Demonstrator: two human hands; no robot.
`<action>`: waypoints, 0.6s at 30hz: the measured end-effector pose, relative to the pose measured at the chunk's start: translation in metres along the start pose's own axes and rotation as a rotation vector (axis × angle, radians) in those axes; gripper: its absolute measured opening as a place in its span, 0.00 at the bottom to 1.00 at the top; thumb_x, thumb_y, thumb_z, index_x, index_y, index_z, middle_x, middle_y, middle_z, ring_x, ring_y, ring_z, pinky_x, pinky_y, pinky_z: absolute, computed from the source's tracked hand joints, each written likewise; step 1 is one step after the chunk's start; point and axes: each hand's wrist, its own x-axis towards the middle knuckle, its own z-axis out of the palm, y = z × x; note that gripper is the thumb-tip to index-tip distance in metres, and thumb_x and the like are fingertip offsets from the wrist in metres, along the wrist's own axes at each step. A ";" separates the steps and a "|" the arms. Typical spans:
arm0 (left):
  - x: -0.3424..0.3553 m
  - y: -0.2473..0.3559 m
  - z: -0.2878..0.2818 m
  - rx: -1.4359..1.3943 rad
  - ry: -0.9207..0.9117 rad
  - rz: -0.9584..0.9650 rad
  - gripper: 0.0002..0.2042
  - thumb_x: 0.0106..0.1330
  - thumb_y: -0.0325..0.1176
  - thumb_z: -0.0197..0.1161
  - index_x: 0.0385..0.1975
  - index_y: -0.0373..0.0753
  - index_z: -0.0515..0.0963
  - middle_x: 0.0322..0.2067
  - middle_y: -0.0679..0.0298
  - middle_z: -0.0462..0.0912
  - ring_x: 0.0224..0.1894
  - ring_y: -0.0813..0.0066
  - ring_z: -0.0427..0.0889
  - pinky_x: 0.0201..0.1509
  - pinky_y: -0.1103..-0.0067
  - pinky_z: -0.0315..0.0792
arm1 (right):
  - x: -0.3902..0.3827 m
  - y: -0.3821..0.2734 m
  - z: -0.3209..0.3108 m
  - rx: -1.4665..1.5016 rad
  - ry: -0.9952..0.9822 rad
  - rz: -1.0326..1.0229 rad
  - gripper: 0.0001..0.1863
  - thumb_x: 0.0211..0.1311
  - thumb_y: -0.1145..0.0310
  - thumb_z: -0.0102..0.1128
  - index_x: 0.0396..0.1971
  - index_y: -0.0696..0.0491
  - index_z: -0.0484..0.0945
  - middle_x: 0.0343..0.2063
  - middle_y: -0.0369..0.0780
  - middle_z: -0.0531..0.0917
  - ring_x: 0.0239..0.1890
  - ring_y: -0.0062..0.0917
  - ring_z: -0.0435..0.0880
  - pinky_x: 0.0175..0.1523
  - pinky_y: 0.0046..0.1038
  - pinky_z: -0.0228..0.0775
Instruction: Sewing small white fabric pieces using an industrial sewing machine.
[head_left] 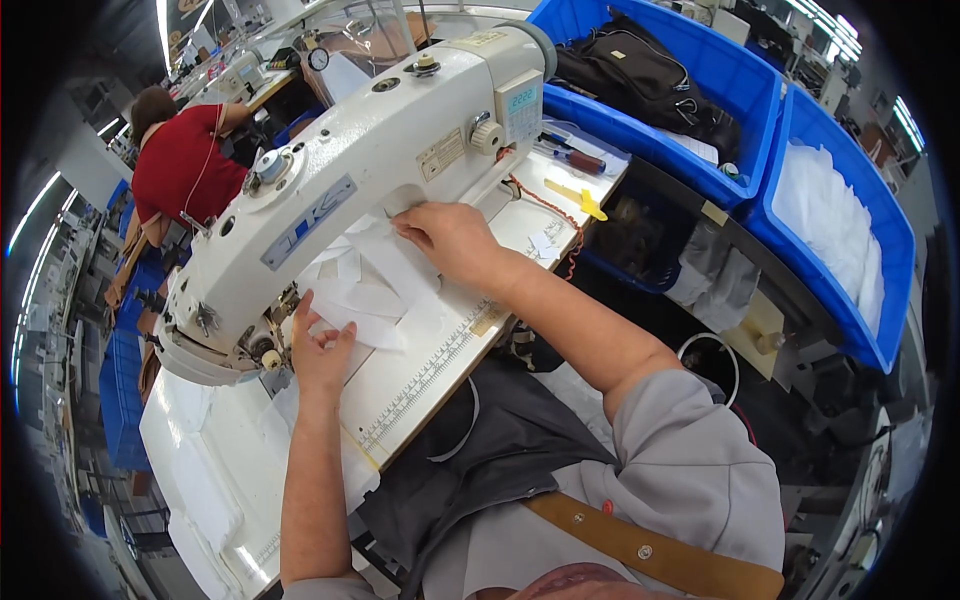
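Note:
A white industrial sewing machine [345, 150] stretches across the table in front of me. Several thin white pieces, fabric or paper-like, lie loosely overlapped under its arm; one white piece [365, 298] is between my hands. My left hand [322, 350] is beside the needle area, thumb and fingers spread, fingertips at the edge of the white pieces. Farther right, my right hand [455, 240] reaches under the machine arm with its fingers curled together over the pile. Whatever its fingertips hold, if anything, is hidden.
A printed ruler strip [425, 370] runs along the table's near edge. A screwdriver [580, 160] and yellow tool [577, 198] lie at right. Blue bins hold a black bag [640, 80] and white material [825, 220]. A person in red [190, 160] sits beyond the machine.

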 end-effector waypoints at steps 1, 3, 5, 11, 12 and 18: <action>-0.002 -0.007 -0.004 0.099 0.034 0.020 0.40 0.62 0.27 0.72 0.75 0.45 0.62 0.74 0.52 0.56 0.59 0.65 0.79 0.54 0.72 0.77 | 0.001 -0.006 0.002 -0.089 -0.029 0.007 0.12 0.66 0.65 0.66 0.46 0.53 0.85 0.35 0.45 0.87 0.36 0.43 0.87 0.42 0.42 0.79; -0.024 -0.019 -0.011 0.272 0.110 0.195 0.40 0.60 0.26 0.73 0.74 0.43 0.63 0.73 0.50 0.57 0.59 0.59 0.78 0.56 0.70 0.77 | -0.005 -0.020 -0.003 -0.062 -0.025 -0.009 0.12 0.66 0.66 0.66 0.47 0.53 0.85 0.36 0.45 0.87 0.36 0.42 0.87 0.41 0.41 0.79; -0.050 -0.001 -0.008 0.449 0.128 0.449 0.35 0.58 0.26 0.74 0.69 0.39 0.68 0.71 0.49 0.61 0.62 0.49 0.77 0.61 0.66 0.75 | -0.017 -0.028 -0.016 -0.007 -0.045 -0.016 0.10 0.66 0.68 0.66 0.46 0.52 0.85 0.38 0.43 0.87 0.35 0.40 0.87 0.39 0.40 0.78; -0.148 0.051 0.013 0.114 -0.674 0.418 0.19 0.64 0.31 0.73 0.55 0.37 0.80 0.57 0.53 0.82 0.60 0.58 0.82 0.64 0.70 0.74 | -0.082 -0.054 -0.062 0.306 -0.046 -0.100 0.08 0.66 0.65 0.68 0.30 0.52 0.84 0.25 0.38 0.82 0.28 0.36 0.83 0.32 0.35 0.72; -0.154 0.049 0.023 0.151 -0.780 0.409 0.20 0.65 0.33 0.73 0.56 0.36 0.80 0.57 0.52 0.82 0.59 0.56 0.82 0.64 0.70 0.75 | -0.097 -0.057 -0.064 0.325 -0.062 -0.155 0.10 0.66 0.63 0.68 0.27 0.52 0.83 0.23 0.38 0.81 0.26 0.35 0.81 0.31 0.35 0.69; -0.146 -0.077 0.075 0.424 -0.752 0.308 0.48 0.56 0.55 0.79 0.69 0.29 0.64 0.65 0.38 0.71 0.69 0.45 0.71 0.73 0.62 0.67 | -0.164 -0.076 -0.047 0.323 -0.308 -0.142 0.13 0.69 0.59 0.65 0.28 0.53 0.81 0.25 0.39 0.80 0.27 0.37 0.81 0.32 0.38 0.70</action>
